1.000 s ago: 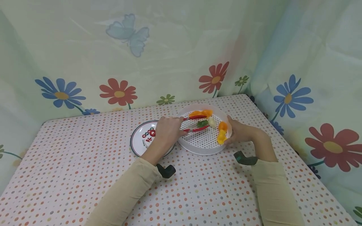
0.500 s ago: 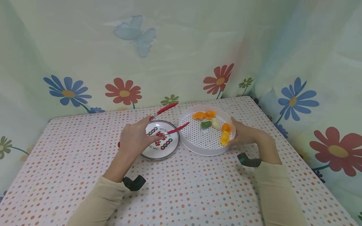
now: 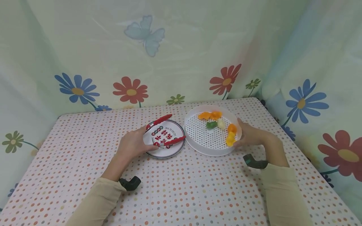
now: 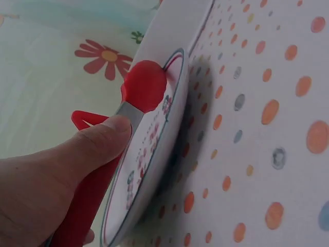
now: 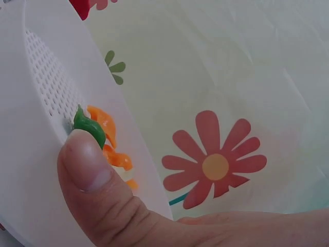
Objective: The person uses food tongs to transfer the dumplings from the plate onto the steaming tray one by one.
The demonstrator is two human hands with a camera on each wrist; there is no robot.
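My left hand holds a pair of red-tipped metal tongs, its arms spread with nothing between the tips. The tongs are over a white plate with red printed characters and a dark rim line. In the left wrist view, the thumb presses on the metal part of one arm. My right hand grips the right wall of a round white perforated tray. In the tray lie a green-and-white piece, orange pieces near the back wall, and an orange-and-yellow piece beside my right fingers.
A dotted tablecloth covers the table. The plate and the tray stand close side by side. Behind and to the right hangs a flowered curtain. A dark wrist mount sticks out from the left sleeve, with another on the right.
My left hand has carried the tongs left out of the tray, then lowered them over the plate. The green-and-white piece stays in the tray. My right hand keeps its grip on the tray wall.
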